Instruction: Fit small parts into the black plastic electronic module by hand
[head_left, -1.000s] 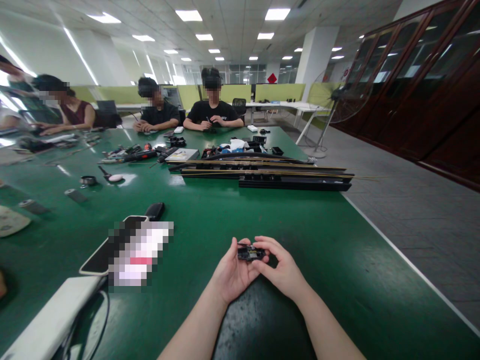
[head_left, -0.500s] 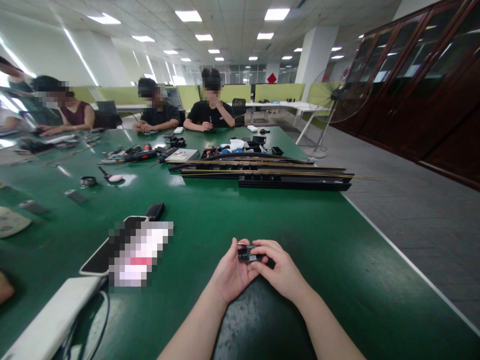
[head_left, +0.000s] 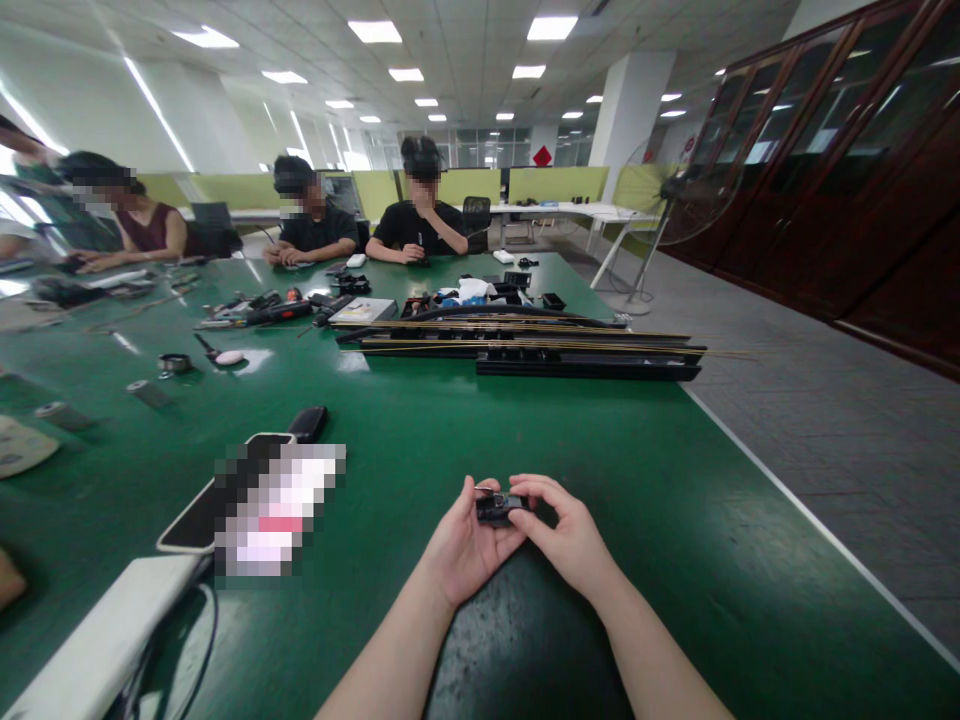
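A small black device [head_left: 495, 508] rests in the palm and fingers of my left hand [head_left: 469, 555], its upper face turned up over the green table [head_left: 405, 430]. My left thumb lies along its left side. From the right, my right hand [head_left: 566, 535] pinches the right end of the same device between thumb and fingers. Its finer details are too small to make out. To the left of my hands lies a dark-screened phone [head_left: 217, 500] with a pale rim, partly covered by a blurred patch.
Long black rails [head_left: 592, 368] with thin brass-coloured rods lie across the table ahead. A white box-like object [head_left: 112, 630] with cables is at the lower left. Tools [head_left: 277, 312] lie farther off. Several people sit beyond; a standing fan [head_left: 667, 190] is at the right.
My right fingers have shifted slightly right on the black device, leaving more of its top showing. My left hand has hardly moved.
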